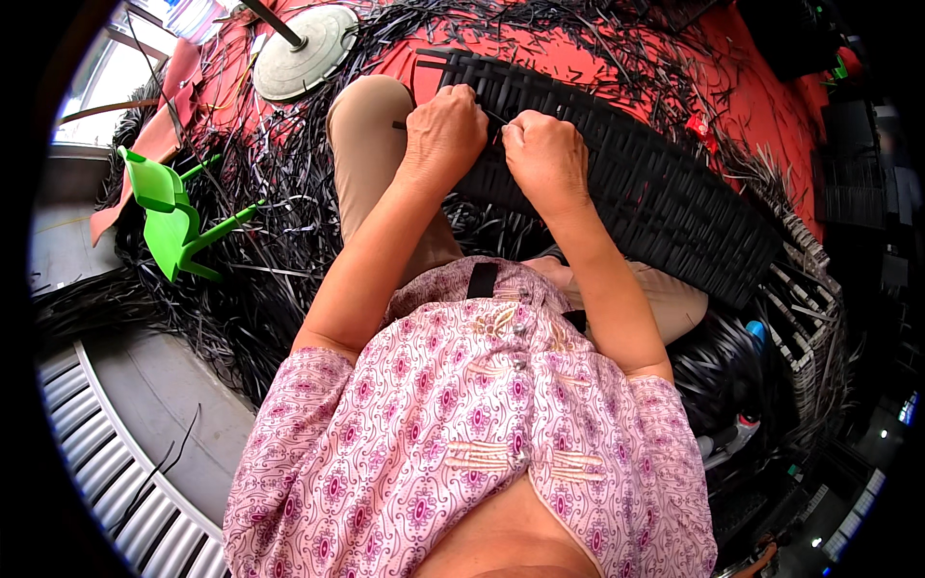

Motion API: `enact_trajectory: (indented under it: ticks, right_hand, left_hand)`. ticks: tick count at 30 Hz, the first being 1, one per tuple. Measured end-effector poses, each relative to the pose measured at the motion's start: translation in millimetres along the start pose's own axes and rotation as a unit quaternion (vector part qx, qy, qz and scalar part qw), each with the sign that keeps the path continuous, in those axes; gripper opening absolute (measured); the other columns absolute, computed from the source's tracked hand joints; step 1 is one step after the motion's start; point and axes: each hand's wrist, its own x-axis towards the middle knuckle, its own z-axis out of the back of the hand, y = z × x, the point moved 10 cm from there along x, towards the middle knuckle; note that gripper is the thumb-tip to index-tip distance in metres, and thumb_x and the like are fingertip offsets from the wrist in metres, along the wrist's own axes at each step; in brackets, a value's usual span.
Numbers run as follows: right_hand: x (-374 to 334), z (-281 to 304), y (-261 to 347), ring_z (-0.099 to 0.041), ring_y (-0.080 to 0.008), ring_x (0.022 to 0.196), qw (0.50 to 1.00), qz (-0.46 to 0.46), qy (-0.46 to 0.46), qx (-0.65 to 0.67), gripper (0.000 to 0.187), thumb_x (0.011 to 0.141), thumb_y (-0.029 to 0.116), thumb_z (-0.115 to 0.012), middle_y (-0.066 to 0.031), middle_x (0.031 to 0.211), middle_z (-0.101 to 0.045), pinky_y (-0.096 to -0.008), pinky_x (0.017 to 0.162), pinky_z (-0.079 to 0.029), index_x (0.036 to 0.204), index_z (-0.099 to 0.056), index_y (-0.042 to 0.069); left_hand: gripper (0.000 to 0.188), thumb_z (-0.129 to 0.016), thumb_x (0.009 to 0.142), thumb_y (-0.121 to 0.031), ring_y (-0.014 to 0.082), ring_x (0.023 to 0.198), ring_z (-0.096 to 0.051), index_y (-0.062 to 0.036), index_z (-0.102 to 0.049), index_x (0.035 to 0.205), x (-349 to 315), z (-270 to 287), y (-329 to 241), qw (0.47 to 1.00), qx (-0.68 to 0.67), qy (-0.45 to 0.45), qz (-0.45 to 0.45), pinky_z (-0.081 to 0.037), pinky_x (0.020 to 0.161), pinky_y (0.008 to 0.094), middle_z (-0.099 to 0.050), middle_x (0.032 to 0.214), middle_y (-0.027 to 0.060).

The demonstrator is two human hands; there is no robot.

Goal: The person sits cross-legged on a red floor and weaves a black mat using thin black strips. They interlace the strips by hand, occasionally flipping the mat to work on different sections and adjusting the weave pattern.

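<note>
A dark woven panel of flat black strips lies slanting across my lap, from the upper middle down to the right. Both fists are at its upper left part, a short gap apart. My left hand is closed at the panel's left edge, a short strip end sticking out on its outer side. My right hand is closed over the weave, thumb and forefinger pinched together. Between them a thin black strip runs from one hand to the other. The fingertips are mostly hidden behind the knuckles.
Loose black strips lie heaped around my legs, over a red ground sheet. A green plastic chair lies tipped at left. Beyond it is a round grey base with a pole. A white slatted surface is at lower left.
</note>
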Motion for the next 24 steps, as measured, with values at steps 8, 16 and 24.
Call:
enact_trajectory:
  ticks: [8, 16, 24]
  right_hand:
    - [12, -21, -8, -0.070, -0.0419, 0.083, 0.999, -0.026, 0.037, 0.017, 0.023, 0.090, 0.025, -0.065, -0.0223, 0.083, -0.071, -0.0496, 0.077, -0.056, 0.084, -0.072, 0.004]
    - [12, -24, -14, -0.069, -0.0438, 0.084, 0.996, -0.031, 0.038, 0.068, 0.021, 0.090, 0.025, -0.066, -0.0222, 0.084, -0.071, -0.0514, 0.078, -0.055, 0.088, -0.074, 0.006]
    - [19, -31, -11, -0.070, -0.0425, 0.083, 0.998, -0.010, 0.036, 0.059, 0.022, 0.089, 0.026, -0.069, -0.0223, 0.083, -0.071, -0.0510, 0.077, -0.056, 0.087, -0.073, 0.005]
  left_hand:
    - [0.023, -0.061, 0.090, -0.016, 0.0377, 0.098, -0.068, -0.0007, -0.070, 0.104, 2, 0, 9, 0.997, -0.076, 0.006, -0.017, -0.053, 0.089, 0.0447, -0.072, 0.101, 0.0195]
    - [0.023, -0.060, 0.090, -0.016, 0.0379, 0.099, -0.068, 0.0002, -0.070, 0.104, 1, 0, 11, 0.996, -0.085, 0.003, -0.041, -0.053, 0.090, 0.0456, -0.071, 0.100, 0.0206]
    - [0.022, -0.064, 0.089, -0.018, 0.0375, 0.098, -0.068, -0.0010, -0.071, 0.102, 5, 0, 12, 0.992, -0.095, 0.047, -0.066, -0.053, 0.089, 0.0446, -0.072, 0.100, 0.0201]
